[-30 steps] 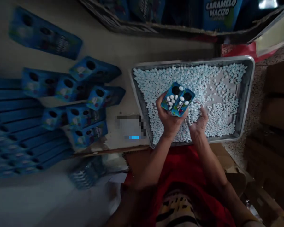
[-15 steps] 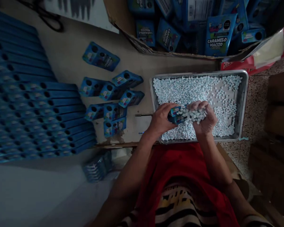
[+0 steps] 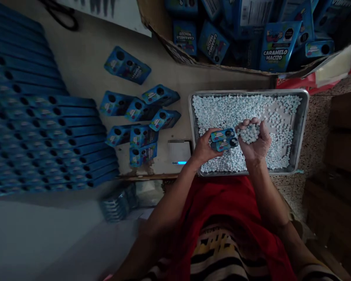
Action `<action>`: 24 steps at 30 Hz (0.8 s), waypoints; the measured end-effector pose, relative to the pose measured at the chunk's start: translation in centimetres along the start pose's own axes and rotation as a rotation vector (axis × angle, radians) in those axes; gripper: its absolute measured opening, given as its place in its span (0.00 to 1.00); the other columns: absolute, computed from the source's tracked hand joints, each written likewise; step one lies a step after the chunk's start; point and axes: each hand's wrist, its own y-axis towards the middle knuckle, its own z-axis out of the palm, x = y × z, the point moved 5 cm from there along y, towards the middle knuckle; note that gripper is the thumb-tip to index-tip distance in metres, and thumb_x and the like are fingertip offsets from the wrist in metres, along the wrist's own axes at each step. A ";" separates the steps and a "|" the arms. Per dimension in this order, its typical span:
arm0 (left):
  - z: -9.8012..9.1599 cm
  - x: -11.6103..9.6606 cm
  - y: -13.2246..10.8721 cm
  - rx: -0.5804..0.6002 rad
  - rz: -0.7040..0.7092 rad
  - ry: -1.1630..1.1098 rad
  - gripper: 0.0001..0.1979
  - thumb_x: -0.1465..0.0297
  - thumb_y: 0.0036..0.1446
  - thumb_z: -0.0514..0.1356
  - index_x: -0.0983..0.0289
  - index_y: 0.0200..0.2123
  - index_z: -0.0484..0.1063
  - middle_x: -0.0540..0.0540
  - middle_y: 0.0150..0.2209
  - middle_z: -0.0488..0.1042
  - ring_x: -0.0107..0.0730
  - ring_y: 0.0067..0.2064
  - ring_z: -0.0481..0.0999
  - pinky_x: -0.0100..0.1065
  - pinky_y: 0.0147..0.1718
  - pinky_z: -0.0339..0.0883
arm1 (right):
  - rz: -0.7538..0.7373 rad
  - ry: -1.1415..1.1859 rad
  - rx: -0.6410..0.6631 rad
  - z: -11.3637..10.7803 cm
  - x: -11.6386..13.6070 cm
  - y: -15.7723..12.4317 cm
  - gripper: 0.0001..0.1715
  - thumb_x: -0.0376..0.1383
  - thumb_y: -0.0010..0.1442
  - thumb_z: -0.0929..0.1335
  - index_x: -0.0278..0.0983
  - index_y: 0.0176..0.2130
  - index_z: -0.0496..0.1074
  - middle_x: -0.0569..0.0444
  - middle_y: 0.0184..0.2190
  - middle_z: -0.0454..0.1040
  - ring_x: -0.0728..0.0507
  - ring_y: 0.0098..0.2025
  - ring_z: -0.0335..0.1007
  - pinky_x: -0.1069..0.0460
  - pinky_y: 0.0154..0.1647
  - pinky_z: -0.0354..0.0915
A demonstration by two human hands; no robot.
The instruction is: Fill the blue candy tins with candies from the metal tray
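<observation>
My left hand (image 3: 204, 149) grips two small blue candy boxes (image 3: 224, 139) side by side above a metal tray (image 3: 302, 128). The tray is full of small pale blue-white candies (image 3: 225, 109). My right hand (image 3: 255, 141) is cupped, palm up, just right of the boxes and holds a heap of those candies (image 3: 249, 132). Both hands hover over the near half of the tray.
Several open blue boxes (image 3: 140, 121) lie left of the tray. Rows of flat blue boxes (image 3: 41, 128) cover the far left. A cardboard carton (image 3: 236, 35) of filled boxes stands behind the tray. A small white device with a blue light (image 3: 179, 153) sits by the tray's corner.
My right hand scooped candies from the tray and lifted them beside the boxes. My left hand turned the boxes over, then held them level again. The view shifted right and down.
</observation>
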 end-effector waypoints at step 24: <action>2.7 1.7 -0.8 -0.042 -0.029 -0.231 0.51 0.40 0.43 0.80 0.60 0.63 0.71 0.66 0.63 0.77 0.54 0.66 0.78 0.50 0.68 0.72 | 0.260 0.319 -0.285 -5.4 -1.6 0.3 0.21 0.42 0.74 0.72 0.40 0.30 0.69 0.63 0.21 0.63 0.52 0.23 0.58 0.57 0.24 0.61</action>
